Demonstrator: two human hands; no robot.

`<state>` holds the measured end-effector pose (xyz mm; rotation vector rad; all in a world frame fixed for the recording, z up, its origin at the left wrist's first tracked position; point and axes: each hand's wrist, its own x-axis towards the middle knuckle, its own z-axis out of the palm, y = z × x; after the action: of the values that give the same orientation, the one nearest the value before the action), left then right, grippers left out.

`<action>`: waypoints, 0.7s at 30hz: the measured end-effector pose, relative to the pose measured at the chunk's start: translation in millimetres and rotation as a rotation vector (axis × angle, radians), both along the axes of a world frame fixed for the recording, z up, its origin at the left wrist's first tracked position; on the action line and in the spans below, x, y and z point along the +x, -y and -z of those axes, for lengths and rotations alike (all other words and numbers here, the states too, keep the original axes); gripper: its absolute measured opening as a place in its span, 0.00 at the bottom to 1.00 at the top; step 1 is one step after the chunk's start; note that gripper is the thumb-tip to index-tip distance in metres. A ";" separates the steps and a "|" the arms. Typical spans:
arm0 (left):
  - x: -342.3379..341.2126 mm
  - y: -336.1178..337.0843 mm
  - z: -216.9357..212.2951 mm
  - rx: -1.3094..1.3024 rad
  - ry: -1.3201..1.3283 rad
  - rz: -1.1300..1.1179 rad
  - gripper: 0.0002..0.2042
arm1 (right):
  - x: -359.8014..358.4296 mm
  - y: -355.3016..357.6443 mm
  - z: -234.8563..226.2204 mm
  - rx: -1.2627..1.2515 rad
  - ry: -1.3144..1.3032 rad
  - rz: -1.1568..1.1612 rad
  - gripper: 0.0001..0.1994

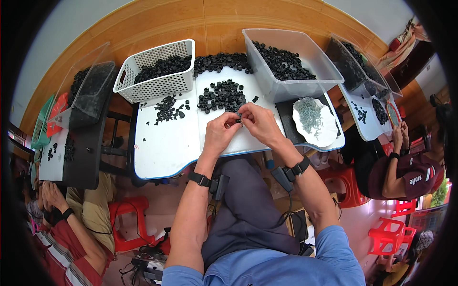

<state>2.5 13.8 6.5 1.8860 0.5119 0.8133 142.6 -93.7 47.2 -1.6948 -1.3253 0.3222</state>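
Above the near edge of the white table [167, 148], my two hands meet at the fingertips. My left hand [220, 134] pinches a small black part [239, 121]. My right hand [261, 125] is closed against it from the other side, its fingertips together; what they grip is too small to make out. Just beyond the hands lies a heap of round black cap-like parts [222, 95]. Smaller black pieces [167, 109] are scattered to its left. At the right, a white scalloped plate [328, 136] holds a mound of thin, clear bluish pieces [309, 114].
A white perforated basket [167, 85] and a translucent bin [267, 83], both with black parts, stand at the back. More black parts [222, 62] lie between them. Co-workers sit at side tables left and right, near red stools [129, 224]. A dark mat [288, 119] lies beside the plate.
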 end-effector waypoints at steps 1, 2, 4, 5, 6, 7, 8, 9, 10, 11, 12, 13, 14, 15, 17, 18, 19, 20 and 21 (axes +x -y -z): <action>0.1 0.3 -0.3 -0.008 0.003 0.002 0.11 | -0.4 0.1 -0.4 -0.006 0.007 -0.002 0.10; 0.2 0.5 -0.6 -0.017 0.006 0.005 0.11 | -0.9 0.2 -0.9 -0.007 0.007 -0.001 0.10; 0.1 0.4 -0.5 -0.023 0.009 0.006 0.11 | -2.3 0.1 -2.6 -0.014 0.031 -0.003 0.09; 0.1 0.4 -0.4 -0.029 0.011 0.008 0.11 | -2.6 0.0 -3.3 -0.015 0.031 -0.003 0.09; 0.0 0.3 -0.3 -0.029 0.011 0.007 0.11 | -2.7 -0.5 -3.7 -0.017 0.047 -0.003 0.09; 0.0 0.2 -0.3 -0.021 0.016 0.005 0.11 | -3.0 -0.9 -4.0 -0.020 0.064 -0.003 0.09; -0.2 0.0 -0.2 -0.013 0.022 0.003 0.11 | -4.0 -1.5 -4.0 -0.020 0.064 -0.004 0.09; 0.0 0.1 -0.2 -0.014 0.023 0.003 0.11 | -4.9 -1.7 -2.8 0.005 0.097 -0.010 0.08; 0.2 0.0 -0.2 -0.002 0.009 -0.001 0.11 | -5.7 -2.2 -1.7 0.031 0.130 -0.016 0.08; 0.4 0.0 -0.3 0.009 -0.004 -0.006 0.11 | -6.4 -3.3 -0.6 0.030 0.132 -0.016 0.08; 0.1 -0.2 0.0 0.009 -0.004 -0.006 0.11 | -8.0 -4.8 0.4 0.046 0.172 -0.024 0.08; -0.2 -0.5 0.3 0.015 -0.002 -0.016 0.11 | -8.9 -5.4 1.1 0.062 0.212 -0.033 0.08; -0.5 -0.7 0.6 0.022 0.000 -0.027 0.11 | -9.1 -4.1 1.3 0.062 0.212 -0.033 0.08; -0.8 -1.4 2.1 0.023 0.000 -0.031 0.11 | -10.6 -3.4 -0.9 0.049 0.103 -0.015 0.07; -1.1 -2.2 5.1 -0.035 0.063 -0.034 0.11 | -10.1 -3.0 -1.8 0.037 -0.008 -0.001 0.06; 0.3 -1.1 3.8 -0.035 0.065 -0.031 0.11 | -4.3 0.1 1.1 0.015 -0.122 0.051 0.06; 1.5 0.0 2.6 -0.022 0.058 -0.028 0.11 | 1.7 2.7 4.4 -0.006 -0.235 0.103 0.07; 2.6 1.0 1.4 -0.010 0.051 -0.025 0.10 | 7.7 3.7 8.6 0.002 -0.281 0.113 0.07; 0.8 0.6 1.0 -0.010 0.048 -0.027 0.10 | 5.0 3.4 5.2 0.002 -0.284 0.110 0.07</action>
<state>3.3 13.2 5.5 1.8496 0.5123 0.8701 147.6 -97.1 42.0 -1.6439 -1.0199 0.4778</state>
